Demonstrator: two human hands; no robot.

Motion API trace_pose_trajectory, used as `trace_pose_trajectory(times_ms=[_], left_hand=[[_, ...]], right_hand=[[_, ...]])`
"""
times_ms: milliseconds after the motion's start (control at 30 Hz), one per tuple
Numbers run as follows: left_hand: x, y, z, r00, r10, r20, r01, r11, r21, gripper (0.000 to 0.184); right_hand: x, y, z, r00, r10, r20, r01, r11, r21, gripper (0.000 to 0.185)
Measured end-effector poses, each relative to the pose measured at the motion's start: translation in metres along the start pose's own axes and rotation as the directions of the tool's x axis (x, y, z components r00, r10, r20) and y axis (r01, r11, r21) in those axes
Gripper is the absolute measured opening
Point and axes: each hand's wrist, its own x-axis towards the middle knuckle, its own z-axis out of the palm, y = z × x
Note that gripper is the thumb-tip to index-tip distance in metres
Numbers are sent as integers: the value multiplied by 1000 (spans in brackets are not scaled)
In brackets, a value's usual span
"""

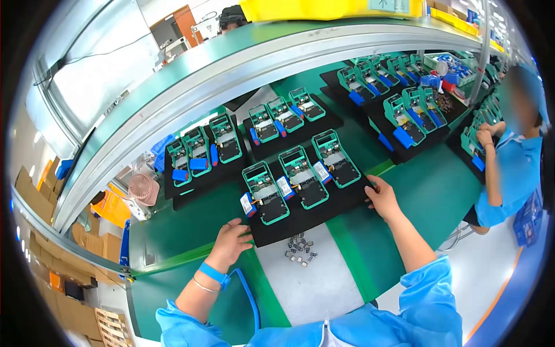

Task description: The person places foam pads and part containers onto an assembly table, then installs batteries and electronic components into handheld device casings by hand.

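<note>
A black tray [324, 213] carries three green device housings [302, 176] side by side, with blue battery packs wired beside them. My left hand [233, 242] is at the tray's front left corner, its fingers curled against the edge. On the right edge, my right hand [383, 198] grips the tray between thumb and fingers. A blue wrist strap [214, 273] with a coiled cord is on my left wrist. Small dark metallic parts [300, 250] lie scattered on the white strip in front of the tray.
More black trays with green housings [224, 137] stand behind and to the right. A metal shelf beam [231, 72] crosses above, holding a yellow bin [329, 10]. A pink fan [143, 189] is at left. A co-worker in blue [511, 168] is at the right, hands near other housings.
</note>
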Motion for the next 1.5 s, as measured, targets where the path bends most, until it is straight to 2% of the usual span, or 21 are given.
trace_pose_trajectory(times_ms=[33, 133, 200, 333, 433, 567, 600, 667, 767, 800, 867, 900, 967, 1033, 1100, 1133, 1200, 1300, 1367, 1433, 1500], left_hand=[[10, -5, -3, 1000, 11, 5, -11, 1000, 5, 52], [17, -10, 7, 984, 25, 177, -36, 998, 60, 52], [-9, -4, 36, 993, 82, 85, -92, 988, 120, 48], [-38, -17, 57, 991, 119, 57, -124, 989, 86, 52], [-59, -25, 60, 980, 73, 186, -111, 972, 205, 55], [-90, -53, 93, 928, 0, 374, -90, 971, 223, 65], [-97, -56, 103, 901, -36, 432, -61, 976, 209, 61], [-100, -79, 126, 823, -109, 557, -11, 978, 208, 60], [-105, -106, 168, 759, -267, 594, 194, 963, 185, 65], [-104, -113, 184, 720, -271, 639, 204, 963, 179, 68], [-108, -111, 216, 670, -264, 694, 219, 963, 155, 75], [-108, -113, 233, 646, -258, 718, 233, 963, 137, 77], [-106, -116, 262, 598, -257, 759, 272, 956, 109, 78], [-101, -122, 279, 574, -241, 782, 269, 958, 98, 75], [-95, -128, 284, 546, -225, 807, 253, 962, 97, 69], [-94, -128, 284, 543, -228, 808, 257, 961, 98, 69], [-94, -124, 275, 552, -199, 810, 93, 980, 178, 66], [-91, -117, 249, 505, -87, 859, -4, 995, 103, 63], [-89, -95, 230, 569, -37, 822, -42, 996, 74, 62], [-79, -84, 208, 605, 36, 795, -93, 995, 26, 60], [-77, -51, 188, 692, 12, 722, -94, 993, 74, 60]], right_hand=[[-3, -2, -2, 1000, -9, -8, 9, 1000, 6, 45], [-26, -1, -13, 998, 1, -70, 1, 999, 36, 46], [-48, -2, -30, 992, 24, -121, -17, 998, 63, 46], [-107, 16, -64, 986, 57, -157, -35, 990, 134, 45], [-151, 28, -89, 971, 99, -219, -65, 986, 156, 44], [-187, 58, -134, 935, 118, -334, -58, 981, 184, 41], [-190, 59, -146, 921, 118, -372, -88, 991, 98, 41], [-184, 78, -168, 878, 90, -471, -53, 995, 90, 40], [-182, 73, -182, 759, 16, -651, 19, 999, 47, 47], [-181, 82, -187, 782, -11, -623, 17, 1000, 4, 51], [-183, 73, -164, 655, -254, -711, -70, 917, -392, 55], [-187, 77, -160, 710, -316, -630, -53, 868, -495, 59], [-199, 61, -134, 756, -424, -498, 135, 846, -516, 66], [-212, 48, -108, 821, -442, -362, 202, 817, -540, 73], [-212, 49, -93, 822, -525, -220, 291, 720, -631, 77], [-211, 47, -88, 848, -489, -202, 246, 703, -667, 79], [-204, 47, -89, 867, -454, -204, 189, 680, -709, 77], [-189, 41, -87, 871, -443, -213, 126, 620, -775, 73], [-183, 25, -88, 883, -436, -171, 149, 609, -779, 70], [-176, 12, -81, 851, -511, -122, 265, 617, -741, 66], [-170, -6, -67, 840, -540, -60, 368, 646, -668, 63]])
